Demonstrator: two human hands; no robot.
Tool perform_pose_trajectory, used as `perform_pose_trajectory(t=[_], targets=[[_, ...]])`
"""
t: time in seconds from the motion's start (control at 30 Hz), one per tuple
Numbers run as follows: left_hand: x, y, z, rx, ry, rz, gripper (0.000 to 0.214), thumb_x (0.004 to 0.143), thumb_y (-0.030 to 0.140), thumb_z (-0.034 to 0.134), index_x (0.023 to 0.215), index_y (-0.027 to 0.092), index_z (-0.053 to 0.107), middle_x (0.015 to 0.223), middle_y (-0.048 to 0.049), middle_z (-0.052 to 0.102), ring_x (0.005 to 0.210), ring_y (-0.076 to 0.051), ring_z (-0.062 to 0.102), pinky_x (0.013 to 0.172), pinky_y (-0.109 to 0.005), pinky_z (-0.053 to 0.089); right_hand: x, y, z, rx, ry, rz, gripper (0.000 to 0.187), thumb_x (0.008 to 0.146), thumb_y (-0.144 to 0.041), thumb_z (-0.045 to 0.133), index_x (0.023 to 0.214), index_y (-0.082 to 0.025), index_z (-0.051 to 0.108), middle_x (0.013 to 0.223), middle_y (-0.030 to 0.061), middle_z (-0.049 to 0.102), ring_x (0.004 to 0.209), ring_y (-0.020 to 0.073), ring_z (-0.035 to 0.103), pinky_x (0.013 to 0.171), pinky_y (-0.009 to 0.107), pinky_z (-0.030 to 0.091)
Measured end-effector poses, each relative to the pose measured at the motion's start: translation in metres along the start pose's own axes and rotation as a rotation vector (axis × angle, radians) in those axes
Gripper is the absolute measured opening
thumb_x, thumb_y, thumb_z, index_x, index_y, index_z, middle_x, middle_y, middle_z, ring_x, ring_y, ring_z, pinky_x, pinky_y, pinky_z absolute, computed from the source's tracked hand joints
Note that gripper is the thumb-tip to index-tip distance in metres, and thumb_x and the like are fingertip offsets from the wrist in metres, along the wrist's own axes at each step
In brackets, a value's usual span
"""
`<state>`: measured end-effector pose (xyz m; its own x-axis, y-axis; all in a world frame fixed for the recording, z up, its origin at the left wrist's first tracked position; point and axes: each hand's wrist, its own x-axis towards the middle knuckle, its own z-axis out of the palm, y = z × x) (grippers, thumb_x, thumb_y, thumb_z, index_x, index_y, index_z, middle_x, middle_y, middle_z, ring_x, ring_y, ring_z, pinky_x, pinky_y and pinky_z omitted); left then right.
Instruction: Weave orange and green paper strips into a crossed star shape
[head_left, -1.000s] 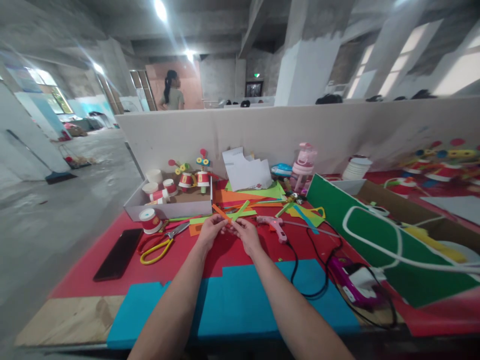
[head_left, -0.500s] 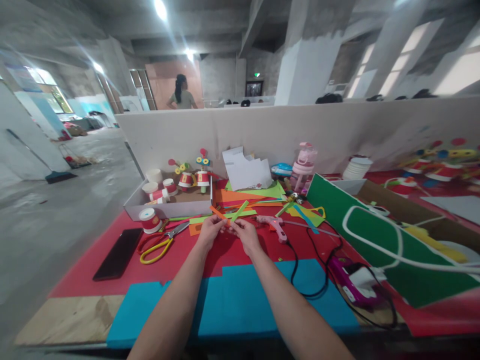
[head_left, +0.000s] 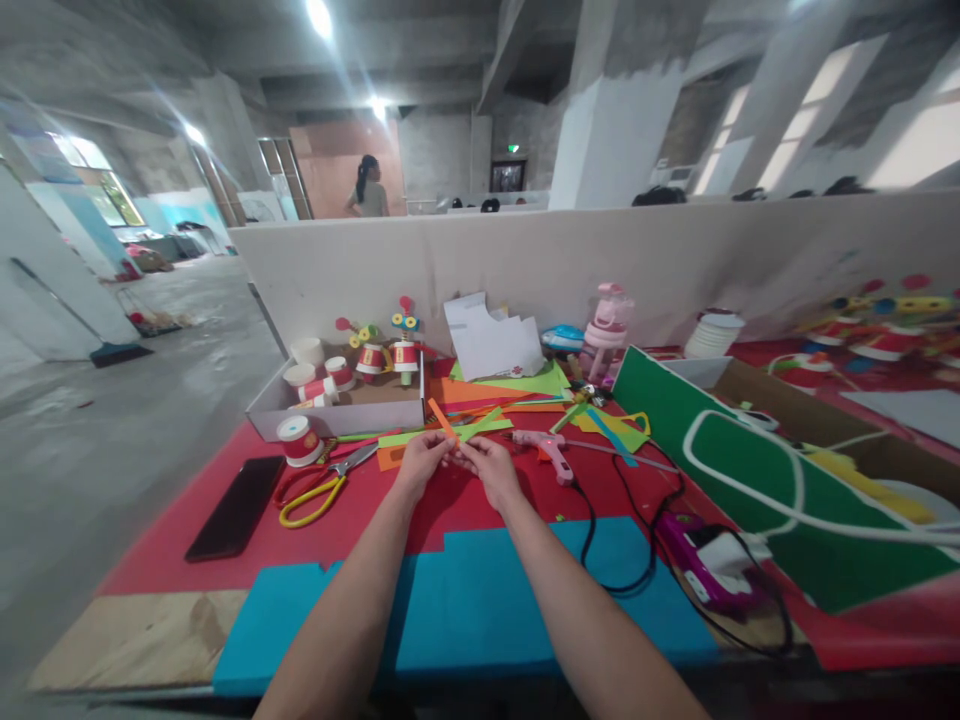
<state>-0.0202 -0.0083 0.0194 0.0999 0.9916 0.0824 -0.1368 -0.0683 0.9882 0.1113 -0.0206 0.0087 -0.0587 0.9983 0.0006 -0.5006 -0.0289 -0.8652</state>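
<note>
White cardboard box [head_left: 360, 422], back-left corner of the red-covered bench [head_left: 169, 530]: two red-and-white paper-cup figures [head_left: 406, 352] are standing inside, seemingly finished; the red-and-white paper cups [head_left: 339, 374] beside them are waiting bare.
Left hand [head_left: 424, 460]: thumb and fingers are pinching, apparently on the narrow orange paper strip [head_left: 442, 418].
Strips: they are slanting up from the fingertips over the bench's middle; this piece is looking unfinished.
Right hand [head_left: 486, 463]: it is pinching, apparently on the narrow light-green paper strip [head_left: 484, 421].
Pink plastic glue gun [head_left: 549, 450]: it is lying right of the hands, unheld.
Hidden, left to right: the box's front wall is covering cup bottoms; fingers are concealing whether the strips are joined; the bench's right edge is running out of view.
</note>
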Motion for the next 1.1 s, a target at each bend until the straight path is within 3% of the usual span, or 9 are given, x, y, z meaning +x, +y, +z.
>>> perform_pose_trajectory(t=[0.17,0.43,0.67,0.9,1.1], targets=[[0.0002,-0.0014,0.0023,-0.036,-0.013,0.002,0.034,0.061,0.041,0.078,0.073,0.013,0.063,0.064,-0.0007,0.061,0.053,-0.009,0.052,0.050,-0.020,0.039,0.0003,0.0029,0.0015,0.010,0.061,-0.042,0.031,0.056,-0.038,0.081,0.070,-0.017,0.062,0.067,0.0012,0.068,0.066,0.0171,0.067,0.072,0.033,0.057],[-0.0011,0.0009,0.0010,0.046,0.014,-0.007,0.034,0.060,0.042,0.079,0.069,0.012,0.065,0.061,-0.0016,0.062,0.051,-0.009,0.052,0.050,-0.021,0.039,0.0009,0.0023,0.0008,-0.043,0.043,-0.019,0.033,0.054,-0.039,0.081,0.072,-0.017,0.062,0.067,0.0005,0.068,0.067,0.0171,0.067,0.070,0.032,0.055],[-0.0023,0.0065,0.0009,-0.043,0.045,0.011,0.039,0.059,0.043,0.079,0.081,0.014,0.065,0.063,0.0007,0.060,0.050,-0.008,0.050,0.050,-0.020,0.040,0.0023,0.0038,-0.0019,-0.055,0.078,-0.032,0.034,0.052,-0.039,0.081,0.071,-0.017,0.063,0.064,-0.0014,0.066,0.061,0.0132,0.062,0.069,0.030,0.054],[-0.0006,0.0036,-0.0012,0.012,0.062,0.025,0.031,0.061,0.040,0.078,0.069,0.014,0.064,0.055,0.0016,0.057,0.048,-0.007,0.049,0.050,-0.020,0.038,0.0011,0.0019,0.0001,-0.069,0.087,-0.015,0.037,0.049,-0.041,0.083,0.066,-0.017,0.061,0.063,-0.0017,0.065,0.061,0.0141,0.062,0.068,0.031,0.054],[-0.0015,0.0032,0.0020,-0.052,0.040,-0.035,0.034,0.061,0.040,0.078,0.079,0.013,0.066,0.064,-0.0015,0.063,0.051,-0.007,0.051,0.051,-0.020,0.040,0.0046,0.0065,-0.0014,-0.052,0.092,-0.037,0.036,0.052,-0.040,0.081,0.071,-0.017,0.062,0.066,0.0000,0.068,0.061,0.0156,0.065,0.067,0.031,0.054]])
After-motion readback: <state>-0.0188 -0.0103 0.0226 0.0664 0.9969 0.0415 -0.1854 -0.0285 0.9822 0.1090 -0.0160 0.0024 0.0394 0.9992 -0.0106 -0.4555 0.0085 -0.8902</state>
